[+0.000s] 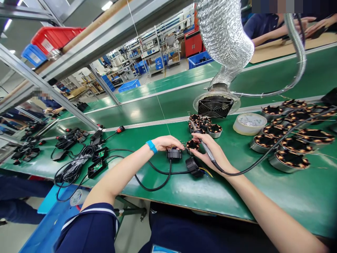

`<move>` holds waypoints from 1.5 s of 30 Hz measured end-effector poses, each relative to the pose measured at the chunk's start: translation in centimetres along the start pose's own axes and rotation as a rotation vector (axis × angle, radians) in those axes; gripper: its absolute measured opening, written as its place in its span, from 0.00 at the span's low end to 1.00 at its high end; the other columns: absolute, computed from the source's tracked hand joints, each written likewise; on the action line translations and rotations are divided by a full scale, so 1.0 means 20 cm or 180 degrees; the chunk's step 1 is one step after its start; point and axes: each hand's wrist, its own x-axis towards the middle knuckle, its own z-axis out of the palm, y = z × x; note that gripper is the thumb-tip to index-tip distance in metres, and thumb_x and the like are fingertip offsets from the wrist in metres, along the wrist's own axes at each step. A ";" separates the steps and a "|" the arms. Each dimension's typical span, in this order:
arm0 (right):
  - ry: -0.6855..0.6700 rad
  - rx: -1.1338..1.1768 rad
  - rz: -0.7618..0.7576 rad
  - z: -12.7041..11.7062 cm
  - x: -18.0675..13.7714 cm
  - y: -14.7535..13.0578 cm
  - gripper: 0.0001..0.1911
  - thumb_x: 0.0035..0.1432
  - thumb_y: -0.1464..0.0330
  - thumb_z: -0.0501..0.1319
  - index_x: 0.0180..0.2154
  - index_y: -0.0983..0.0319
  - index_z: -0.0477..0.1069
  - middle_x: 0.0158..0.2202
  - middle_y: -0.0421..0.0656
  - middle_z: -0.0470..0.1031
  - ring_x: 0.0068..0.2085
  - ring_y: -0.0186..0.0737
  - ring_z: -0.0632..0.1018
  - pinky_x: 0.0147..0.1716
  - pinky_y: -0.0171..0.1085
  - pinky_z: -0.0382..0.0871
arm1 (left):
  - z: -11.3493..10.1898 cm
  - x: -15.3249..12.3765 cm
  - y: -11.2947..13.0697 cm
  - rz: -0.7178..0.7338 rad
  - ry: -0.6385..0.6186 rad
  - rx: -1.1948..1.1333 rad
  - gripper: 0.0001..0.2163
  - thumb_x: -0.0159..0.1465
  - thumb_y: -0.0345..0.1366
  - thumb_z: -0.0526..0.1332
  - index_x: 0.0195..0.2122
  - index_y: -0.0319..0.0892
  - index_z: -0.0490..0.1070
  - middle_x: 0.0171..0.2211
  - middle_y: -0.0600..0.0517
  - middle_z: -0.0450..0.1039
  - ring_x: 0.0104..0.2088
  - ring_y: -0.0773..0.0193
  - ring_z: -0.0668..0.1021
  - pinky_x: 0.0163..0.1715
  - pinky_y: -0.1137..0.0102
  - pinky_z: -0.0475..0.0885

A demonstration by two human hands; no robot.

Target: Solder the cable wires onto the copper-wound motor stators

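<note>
My right hand (213, 151) is closed around a soldering iron (207, 149), its tip end pointing up and away toward a cluster of copper-wound stators (204, 123). A thin strand of solder wire (161, 107) hangs from above and runs down to my left hand (168, 142), whose fingers are pinched together. Just below those fingers sits a round black housing (174, 154) with a black cable. Between my hands stands a single small stator (192, 144), its thin leads near my left fingertips. A second black housing (194, 167), with coloured wires sticking out, lies tilted beside my right wrist.
A fume fan (215, 107) on a foil duct (223, 31) hangs over the bench. To the right are a tape roll (249, 123) and several larger stators (289, 160). Cables (76, 165) and open boxes with circuit boards (97, 168) lie left. Co-workers' hands show across the bench.
</note>
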 end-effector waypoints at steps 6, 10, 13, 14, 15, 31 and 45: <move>0.0043 0.0040 -0.0005 0.01 0.00 0.01 0.27 0.64 0.68 0.65 0.62 0.55 0.64 0.53 0.46 0.72 0.50 0.47 0.77 0.52 0.46 0.74 | -0.05 -0.02 -0.03 0.0238 -0.0148 0.0271 0.14 0.49 0.42 0.75 0.29 0.35 0.81 0.23 0.54 0.73 0.21 0.76 0.61 0.21 0.75 0.52; 0.0050 0.0033 -0.0024 0.00 0.00 0.01 0.27 0.64 0.68 0.66 0.62 0.55 0.65 0.53 0.46 0.72 0.50 0.47 0.77 0.52 0.46 0.74 | -0.07 -0.04 -0.04 0.0373 -0.0308 0.0167 0.21 0.51 0.48 0.75 0.36 0.33 0.83 0.30 0.50 0.75 0.22 0.77 0.56 0.22 0.75 0.49; 0.0052 0.0016 -0.0054 0.01 0.00 0.01 0.27 0.64 0.68 0.66 0.62 0.55 0.65 0.52 0.47 0.72 0.50 0.47 0.77 0.52 0.46 0.74 | -0.09 -0.05 -0.04 0.0271 -0.0454 -0.0014 0.24 0.51 0.50 0.76 0.37 0.31 0.83 0.26 0.52 0.70 0.22 0.77 0.55 0.22 0.75 0.47; 0.0057 0.0016 -0.0059 0.01 0.00 0.01 0.27 0.64 0.68 0.66 0.62 0.55 0.65 0.52 0.47 0.72 0.50 0.47 0.77 0.52 0.46 0.74 | -0.10 -0.05 -0.05 0.0238 -0.0467 -0.0071 0.24 0.50 0.49 0.77 0.36 0.30 0.83 0.23 0.54 0.67 0.22 0.77 0.54 0.22 0.75 0.47; 0.0058 0.0013 -0.0064 0.01 0.00 0.01 0.27 0.64 0.69 0.66 0.62 0.55 0.64 0.52 0.47 0.72 0.50 0.47 0.77 0.52 0.46 0.74 | -0.10 -0.05 -0.05 0.0218 -0.0466 -0.0123 0.24 0.49 0.49 0.77 0.35 0.30 0.82 0.21 0.56 0.63 0.22 0.76 0.54 0.22 0.75 0.47; -0.0358 0.0185 -0.0414 0.06 0.14 -0.08 0.27 0.66 0.72 0.61 0.64 0.52 0.62 0.53 0.48 0.69 0.49 0.47 0.79 0.50 0.47 0.78 | -0.03 -0.03 -0.02 0.0577 0.0291 0.0163 0.31 0.39 0.61 0.77 0.28 0.36 0.75 0.22 0.55 0.69 0.19 0.77 0.57 0.21 0.73 0.45; -0.0370 0.0396 -0.0377 0.11 0.15 -0.06 0.25 0.67 0.73 0.58 0.63 0.52 0.63 0.54 0.48 0.67 0.45 0.42 0.81 0.48 0.44 0.80 | -0.08 -0.04 -0.06 0.0612 -0.0199 0.0091 0.23 0.44 0.51 0.79 0.30 0.35 0.81 0.25 0.52 0.73 0.24 0.74 0.67 0.23 0.75 0.52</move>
